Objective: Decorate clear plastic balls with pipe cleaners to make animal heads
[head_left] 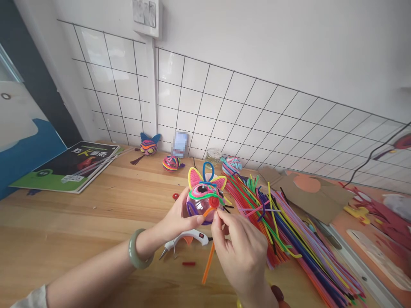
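Observation:
My left hand [180, 218] is wrapped round the left side of a clear ball [199, 205] decorated as an animal head, with pink ears edged in yellow, dark eyes, a red spiral nose [213, 202] and a blue loop on top. Pinched between the thumb and finger of my right hand [239, 244], just under the nose, is an orange pipe cleaner [208, 263]; its long end hangs down below. Part of the ball's lower right is hidden by my right fingers.
Beneath the hands lies a white glue gun [192, 235] near a short red piece [189, 264]. Pipe cleaners [289, 231] spread to the right. Finished heads [148, 145], a glass jar [213, 156] and a phone [180, 144] stand by the wall; a magazine [73, 167] is left.

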The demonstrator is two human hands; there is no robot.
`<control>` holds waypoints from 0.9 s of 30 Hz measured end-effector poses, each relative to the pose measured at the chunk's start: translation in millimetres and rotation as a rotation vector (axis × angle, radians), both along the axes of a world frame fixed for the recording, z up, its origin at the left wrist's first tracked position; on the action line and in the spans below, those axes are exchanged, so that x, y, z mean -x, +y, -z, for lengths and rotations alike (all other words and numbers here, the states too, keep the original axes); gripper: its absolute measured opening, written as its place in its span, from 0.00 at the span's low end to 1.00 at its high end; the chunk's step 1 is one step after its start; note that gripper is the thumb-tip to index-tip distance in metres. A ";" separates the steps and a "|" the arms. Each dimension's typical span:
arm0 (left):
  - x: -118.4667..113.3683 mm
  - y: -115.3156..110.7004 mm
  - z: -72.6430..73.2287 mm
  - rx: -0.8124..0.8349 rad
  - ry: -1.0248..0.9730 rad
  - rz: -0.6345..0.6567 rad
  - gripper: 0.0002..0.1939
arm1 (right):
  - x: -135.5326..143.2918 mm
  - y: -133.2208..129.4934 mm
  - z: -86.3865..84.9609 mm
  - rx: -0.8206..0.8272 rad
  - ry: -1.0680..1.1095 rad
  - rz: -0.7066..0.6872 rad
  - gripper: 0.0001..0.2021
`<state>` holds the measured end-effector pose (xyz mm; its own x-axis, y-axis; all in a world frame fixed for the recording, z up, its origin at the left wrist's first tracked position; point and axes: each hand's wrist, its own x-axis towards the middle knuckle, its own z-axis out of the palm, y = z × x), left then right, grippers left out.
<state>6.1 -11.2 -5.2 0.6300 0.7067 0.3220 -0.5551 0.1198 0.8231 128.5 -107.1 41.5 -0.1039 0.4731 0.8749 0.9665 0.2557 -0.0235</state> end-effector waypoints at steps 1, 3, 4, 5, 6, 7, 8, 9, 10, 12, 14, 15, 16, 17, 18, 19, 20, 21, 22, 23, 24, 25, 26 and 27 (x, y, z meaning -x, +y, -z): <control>0.0 0.5 0.9 0.005 0.001 -0.001 0.30 | -0.8 -0.2 -0.7 0.017 -0.004 -0.005 0.04; 0.2 1.6 3.2 0.019 0.007 -0.004 0.30 | -2.1 -0.7 -2.1 0.044 -0.020 -0.012 0.05; 0.2 2.2 4.6 0.026 0.010 -0.007 0.29 | -2.6 -1.0 -2.6 0.049 -0.030 -0.018 0.06; 0.2 2.8 6.0 0.033 0.009 -0.011 0.28 | -2.9 -1.1 -3.1 0.053 -0.039 -0.026 0.07; 0.1 3.3 7.3 0.039 0.002 -0.016 0.28 | -3.0 -1.3 -3.3 0.051 -0.048 -0.033 0.08; -0.1 3.7 8.4 0.044 -0.007 -0.022 0.27 | -2.9 -1.4 -3.2 0.048 -0.058 -0.037 0.10; -0.3 4.0 9.3 0.048 -0.014 -0.026 0.27 | -2.6 -1.6 -2.9 0.047 -0.068 -0.037 0.11; -0.6 4.1 9.8 0.053 -0.021 -0.028 0.27 | -2.2 -1.8 -2.2 0.050 -0.077 -0.033 0.12; -0.9 4.2 10.0 0.058 -0.025 -0.029 0.27 | -1.7 -2.1 -1.3 0.054 -0.086 -0.025 0.13; -1.4 4.0 9.9 0.067 -0.028 -0.029 0.27 | -0.5 -2.8 1.1 0.073 -0.093 -0.003 0.14; -1.9 3.8 9.5 0.077 -0.037 -0.022 0.27 | 0.5 -3.6 3.7 0.100 -0.086 0.008 0.15; -2.2 3.6 9.3 0.081 -0.042 -0.015 0.27 | 0.8 -3.9 4.8 0.115 -0.075 0.007 0.16; -2.5 3.5 8.8 0.086 -0.046 -0.009 0.27 | 1.1 -4.0 5.7 0.134 -0.060 0.003 0.16; -3.0 3.3 8.2 0.095 -0.050 -0.007 0.27 | 1.1 -4.0 6.3 0.154 -0.041 -0.005 0.17; -3.4 3.1 7.2 0.107 -0.054 -0.008 0.26 | 1.1 -3.7 6.6 0.174 -0.021 -0.016 0.18; -4.0 2.8 5.9 0.120 -0.060 -0.010 0.26 | 0.9 -3.2 6.6 0.189 -0.001 -0.027 0.18; -4.6 2.6 4.3 0.133 -0.070 -0.012 0.26 | 0.5 -2.6 6.5 0.198 0.014 -0.040 0.19; -5.2 2.4 2.5 0.145 -0.082 -0.009 0.25 | 0.0 -1.8 6.1 0.205 0.026 -0.053 0.19; -5.7 2.1 0.7 0.156 -0.090 0.003 0.25 | -0.6 -1.0 5.8 0.213 0.039 -0.067 0.19; -6.2 1.9 -1.1 0.165 -0.096 0.020 0.24 | -1.5 -0.2 5.5 0.225 0.055 -0.084 0.20; -6.5 1.7 -2.6 0.176 -0.097 0.037 0.23 | -2.4 0.5 5.2 0.244 0.075 -0.101 0.20; -6.7 1.5 -3.8 0.188 -0.092 0.052 0.23 | -3.5 1.1 5.1 0.268 0.097 -0.119 0.20; -6.8 1.4 -4.5 0.201 -0.082 0.060 0.23 | -4.7 1.6 5.2 0.294 0.121 -0.136 0.20; -6.7 1.3 -5.0 0.212 -0.070 0.065 0.23 | -5.9 1.9 5.4 0.317 0.140 -0.150 0.21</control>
<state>12.8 -9.9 -0.2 0.6577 0.7219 0.2152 -0.5957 0.3235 0.7352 134.4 -105.2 36.1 -0.0820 0.7111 0.6983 0.9008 0.3527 -0.2534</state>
